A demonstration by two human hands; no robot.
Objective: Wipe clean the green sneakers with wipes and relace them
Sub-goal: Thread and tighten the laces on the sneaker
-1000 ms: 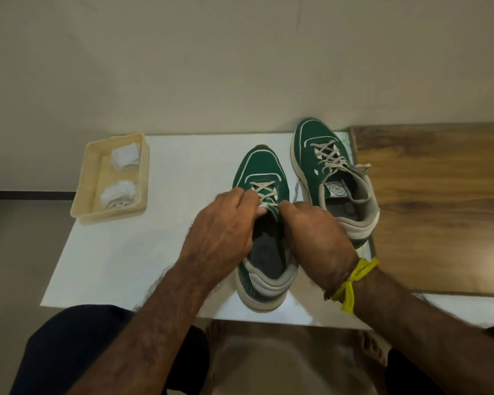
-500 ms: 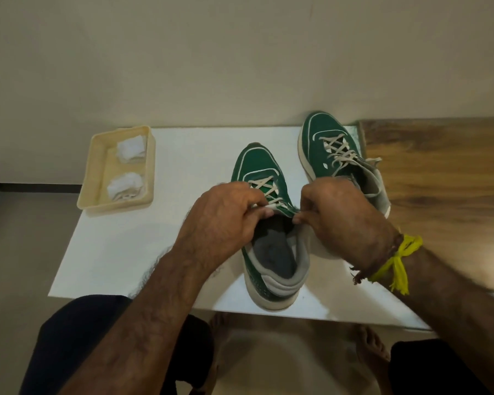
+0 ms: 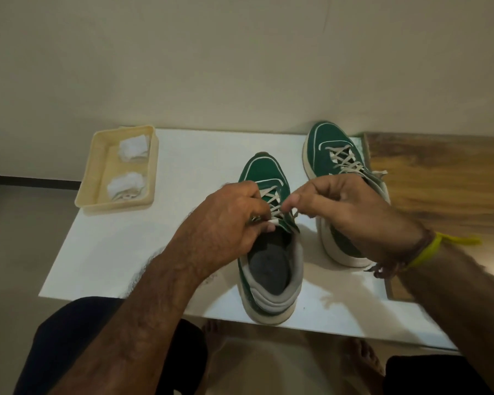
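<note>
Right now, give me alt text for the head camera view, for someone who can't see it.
A left hand and right hand pinch the white lace of the near green sneaker on a white table. A second green sneaker stands beyond; a beige tray of crumpled wipes sits left.

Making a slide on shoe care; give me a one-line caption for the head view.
Both hands, left and right, pinch the lace of the near green sneaker on the white table.

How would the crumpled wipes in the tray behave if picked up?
The wipes in the tray look crumpled and soft, so probably floppy and very light. They would likely drape, not roll. Possibly damp, though that cannot be told.
</note>
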